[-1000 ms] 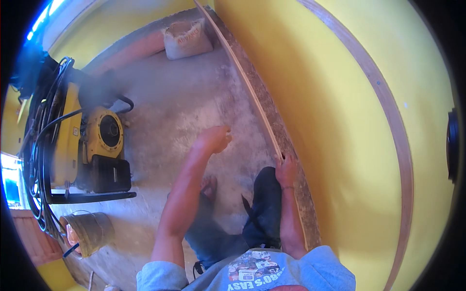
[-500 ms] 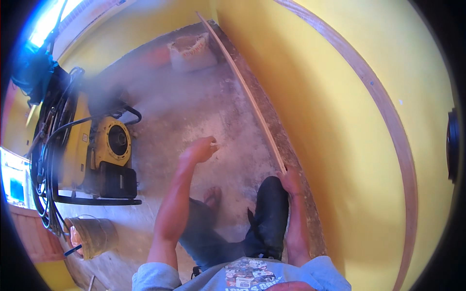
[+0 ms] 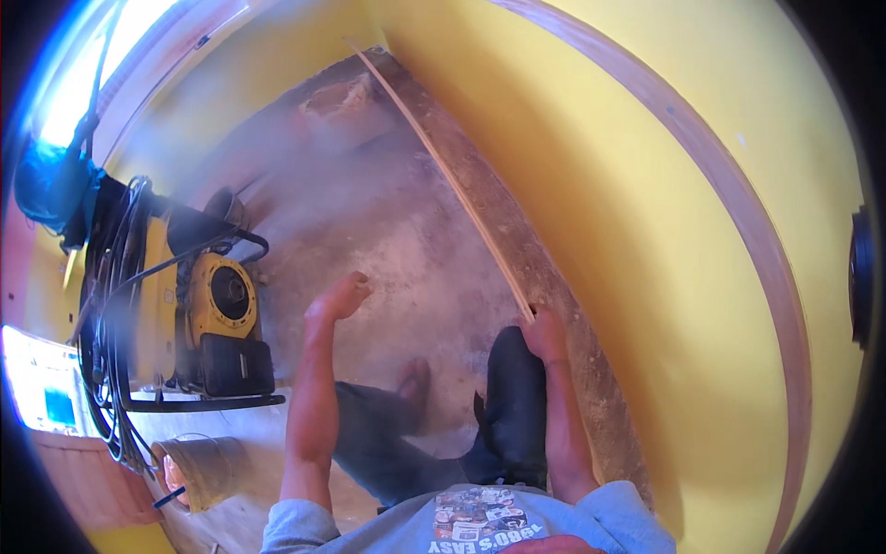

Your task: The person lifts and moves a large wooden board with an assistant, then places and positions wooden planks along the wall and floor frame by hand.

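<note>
1. Wooden strip (image 3: 443, 166), long and narrow, runs from beside the person's right leg (image 3: 517, 397) toward the far corner, near a yellow wall (image 3: 609, 222); whether its far end touches that wall cannot be told
2. Right hand (image 3: 544, 334) grasps the near end of the strip, fingers wrapped around the wood
3. Left hand (image 3: 341, 295) hangs above the concrete floor (image 3: 406, 249), well apart from the strip, fingers curled; whether they pinch anything small cannot be told
4. Slim in section, the wood should prove light for its length, whippy overall, more dry than slippery, and apt to crack if bent hard; a hold near the middle would balance it best, while an end hold lets the far tip swing
5. Bucket (image 3: 214, 462) at lower left holds an orange-pink item (image 3: 173, 476), with a dark blue stick-like piece (image 3: 169, 498) at its mouth
6. Open-topped sack (image 3: 365, 120) sits near the far corner, contents lost in haze
</note>
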`<state>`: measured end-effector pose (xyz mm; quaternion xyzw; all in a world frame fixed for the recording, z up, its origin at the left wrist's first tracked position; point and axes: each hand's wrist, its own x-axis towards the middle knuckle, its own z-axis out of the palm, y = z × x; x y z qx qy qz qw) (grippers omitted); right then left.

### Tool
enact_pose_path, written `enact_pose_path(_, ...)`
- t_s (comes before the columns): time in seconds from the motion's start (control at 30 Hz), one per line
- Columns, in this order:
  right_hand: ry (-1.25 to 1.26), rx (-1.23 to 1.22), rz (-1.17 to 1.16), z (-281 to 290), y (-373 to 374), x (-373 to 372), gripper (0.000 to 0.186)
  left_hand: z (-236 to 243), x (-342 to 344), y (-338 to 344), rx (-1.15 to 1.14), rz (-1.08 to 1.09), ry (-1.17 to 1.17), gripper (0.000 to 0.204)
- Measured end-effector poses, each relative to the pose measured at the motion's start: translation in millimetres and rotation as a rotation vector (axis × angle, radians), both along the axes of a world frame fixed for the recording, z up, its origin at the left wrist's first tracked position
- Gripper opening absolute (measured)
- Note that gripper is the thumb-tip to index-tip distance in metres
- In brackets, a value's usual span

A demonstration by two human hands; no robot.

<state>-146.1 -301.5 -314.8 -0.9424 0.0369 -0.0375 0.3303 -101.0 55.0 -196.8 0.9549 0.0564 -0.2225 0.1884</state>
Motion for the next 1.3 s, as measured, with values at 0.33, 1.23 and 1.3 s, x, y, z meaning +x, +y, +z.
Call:
enact_pose_path(0.33, 0.086, 0.038, 0.007, 11, 1, 1, 0.043, 71, 14, -105, -0.311, -0.313, -0.237, 0.036)
enact_pose_path(1.23, 0.435, -0.489, -0.033, -81, 49, 296, 0.078, 75, -30, -124, 0.02, -0.483, -0.502, 0.044)
enact_pose_path(1.3, 0.46, -0.511, -0.019, -80, 54, 297, 0.077, 76, -29, -122, 0.014, -0.482, -0.5, 0.044)
